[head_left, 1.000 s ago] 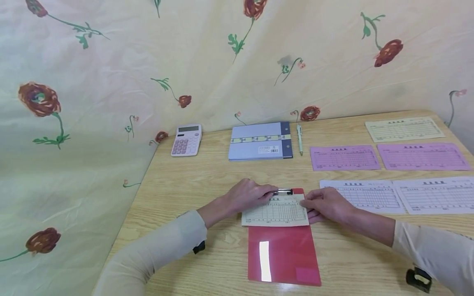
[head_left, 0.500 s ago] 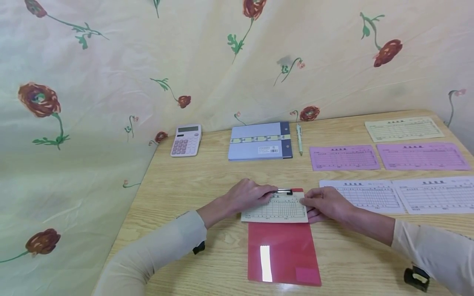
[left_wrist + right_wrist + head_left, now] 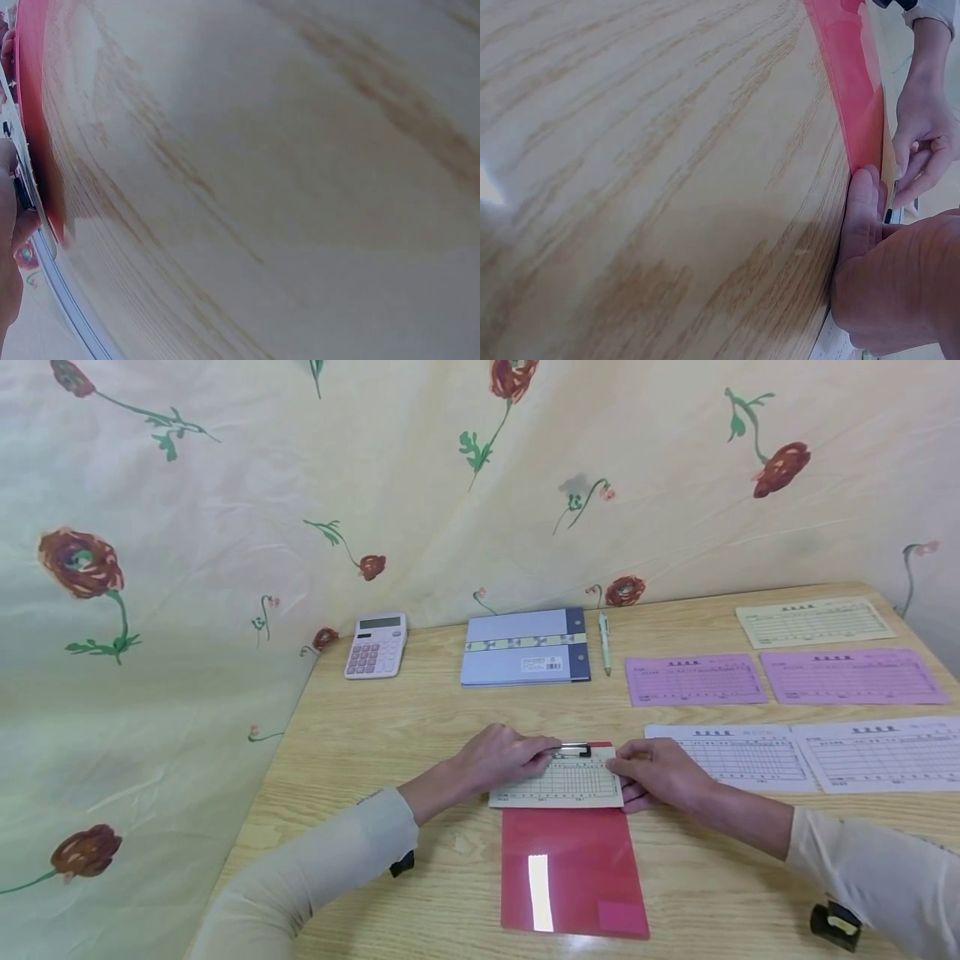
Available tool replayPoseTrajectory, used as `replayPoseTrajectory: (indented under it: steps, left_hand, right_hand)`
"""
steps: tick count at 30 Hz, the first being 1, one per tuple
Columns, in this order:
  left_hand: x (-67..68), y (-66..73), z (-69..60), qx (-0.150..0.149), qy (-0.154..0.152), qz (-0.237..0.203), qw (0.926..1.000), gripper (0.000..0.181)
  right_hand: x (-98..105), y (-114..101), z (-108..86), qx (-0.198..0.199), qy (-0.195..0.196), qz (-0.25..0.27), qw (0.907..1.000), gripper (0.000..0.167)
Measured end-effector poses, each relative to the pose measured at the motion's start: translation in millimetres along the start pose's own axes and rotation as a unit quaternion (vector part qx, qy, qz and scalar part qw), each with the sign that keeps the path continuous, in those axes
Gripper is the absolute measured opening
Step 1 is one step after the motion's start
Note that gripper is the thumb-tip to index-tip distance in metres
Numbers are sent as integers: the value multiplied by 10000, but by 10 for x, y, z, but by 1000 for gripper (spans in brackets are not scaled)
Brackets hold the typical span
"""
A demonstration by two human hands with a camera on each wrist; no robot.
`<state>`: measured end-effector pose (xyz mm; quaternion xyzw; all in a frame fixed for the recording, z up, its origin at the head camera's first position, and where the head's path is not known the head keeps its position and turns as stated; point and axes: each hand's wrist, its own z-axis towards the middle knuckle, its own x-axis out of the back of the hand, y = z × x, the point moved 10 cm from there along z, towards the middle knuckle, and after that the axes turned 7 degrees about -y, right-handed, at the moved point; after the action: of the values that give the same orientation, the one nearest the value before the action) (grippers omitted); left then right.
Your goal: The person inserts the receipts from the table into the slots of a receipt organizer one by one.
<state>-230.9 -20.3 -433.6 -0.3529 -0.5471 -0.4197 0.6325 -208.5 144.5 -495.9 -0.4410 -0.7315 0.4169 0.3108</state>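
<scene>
A red clipboard [image 3: 570,868] lies on the wooden table, with a pale green printed form [image 3: 558,795] across its upper part, under the metal clip [image 3: 576,749]. My left hand [image 3: 498,758] grips the clip at the board's top, thumb and fingers around its left part. Between thumb and fingers, my right hand [image 3: 663,772] pinches the form's right edge. In the right wrist view, fingers of the right hand [image 3: 889,262] lie along the red board [image 3: 847,82]. Only part of the left hand [image 3: 9,232] shows at the left wrist view's edge.
Behind are a pink calculator [image 3: 377,647], a blue notebook [image 3: 525,647] and a green pen [image 3: 605,643]. To the right lie purple forms [image 3: 696,680], white forms [image 3: 731,760] and another pale green form [image 3: 816,622]. A floral cloth [image 3: 420,485] hangs behind the table [image 3: 360,727].
The pale green form has slid up a little towards the board's top edge, its upper edge passing further under the clip. Both hands stay nearly in place.
</scene>
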Motion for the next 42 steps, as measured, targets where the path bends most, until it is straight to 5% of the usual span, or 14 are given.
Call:
replayPoseTrajectory:
  steps: [42]
  left_hand:
    - [17, 25, -34, -229, 324, -53, 9992, 18]
  right_hand:
    - [-14, -47, -26, 47, 254, -273, 9993, 33]
